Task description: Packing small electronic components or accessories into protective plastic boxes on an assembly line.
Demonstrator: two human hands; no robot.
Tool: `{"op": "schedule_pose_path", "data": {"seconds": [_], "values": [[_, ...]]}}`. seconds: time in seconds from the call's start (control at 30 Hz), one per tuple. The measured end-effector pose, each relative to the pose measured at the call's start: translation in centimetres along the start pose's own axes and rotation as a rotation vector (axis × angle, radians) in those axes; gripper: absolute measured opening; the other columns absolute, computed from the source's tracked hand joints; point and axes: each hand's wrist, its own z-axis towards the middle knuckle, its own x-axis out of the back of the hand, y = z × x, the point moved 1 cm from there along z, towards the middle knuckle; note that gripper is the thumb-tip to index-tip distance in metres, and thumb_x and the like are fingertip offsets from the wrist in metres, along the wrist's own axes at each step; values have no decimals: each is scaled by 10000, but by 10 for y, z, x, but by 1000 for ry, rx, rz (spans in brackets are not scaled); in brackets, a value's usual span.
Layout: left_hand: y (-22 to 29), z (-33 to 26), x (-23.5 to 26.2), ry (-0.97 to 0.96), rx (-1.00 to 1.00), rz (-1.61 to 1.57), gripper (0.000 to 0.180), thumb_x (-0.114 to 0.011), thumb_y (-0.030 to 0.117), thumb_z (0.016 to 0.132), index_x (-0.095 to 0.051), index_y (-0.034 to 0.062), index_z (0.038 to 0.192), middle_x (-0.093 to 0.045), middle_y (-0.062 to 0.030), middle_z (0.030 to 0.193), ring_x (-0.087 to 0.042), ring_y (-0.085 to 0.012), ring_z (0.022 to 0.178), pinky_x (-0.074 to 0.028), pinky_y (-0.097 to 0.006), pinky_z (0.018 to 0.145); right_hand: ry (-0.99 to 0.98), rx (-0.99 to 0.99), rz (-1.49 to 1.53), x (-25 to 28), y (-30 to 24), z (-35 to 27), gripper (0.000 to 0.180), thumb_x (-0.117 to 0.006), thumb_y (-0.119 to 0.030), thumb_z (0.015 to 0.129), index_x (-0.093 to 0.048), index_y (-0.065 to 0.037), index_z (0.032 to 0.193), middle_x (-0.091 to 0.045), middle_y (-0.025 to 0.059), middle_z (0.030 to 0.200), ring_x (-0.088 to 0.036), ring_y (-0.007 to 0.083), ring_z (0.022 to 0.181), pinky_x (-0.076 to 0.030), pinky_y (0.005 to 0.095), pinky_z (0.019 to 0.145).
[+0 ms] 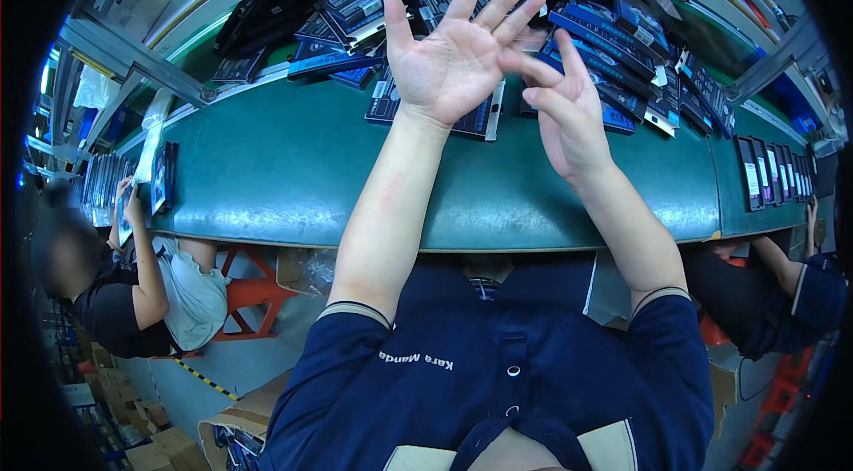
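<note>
- Green conveyor belt [293, 169] runs across the view, metal rail frame behind it, another person seated at each end.
- left hand [453, 53]: fingers [502, 2] spread wide, palm toward camera, holding nothing, raised above the belt.
- right hand [564, 111]: fingers loosely open, edge-on to camera, index tip touching or just beside the left hand's little-finger side; holds nothing.
- Both hands hover over the near edge of a pile of flat blue-black boxes [613, 53] heaped on the far half of the belt; one box [480, 115] lies just under the left wrist.
- Bare forearms come up from dark blue polo sleeves [498, 364].
- Row of upright dark boxes [773, 173] at right end of belt, near a co-worker's arm [782, 262].
- Left co-worker's hand [129, 204] holds boxes at belt's left end.
- Cardboard cartons [240, 422] on the floor below.
</note>
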Motion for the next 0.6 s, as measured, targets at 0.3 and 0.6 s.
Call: {"op": "schedule_pose_path", "data": {"seconds": [0.3, 0.6], "values": [[1, 1, 7, 111, -49, 92, 906, -387, 753, 870, -358, 110, 1508, -307, -228, 1552, -214, -383, 1468, -118, -585, 1192, 68, 205, -238, 1, -4, -4, 774, -708, 48, 797, -306, 10, 1458, -608, 41, 945, -560, 106, 978, -424, 286, 952], [-6, 1, 5, 66, 84, 391, 1000, -256, 827, 857, -269, 101, 1544, -271, -260, 1555, -236, -466, 1436, -150, -552, 1191, 195, 255, -139, 22, -21, 15, 929, -669, 85, 811, -44, 141, 1497, -645, 53, 799, -571, 252, 1194, -385, 349, 1067]]}}
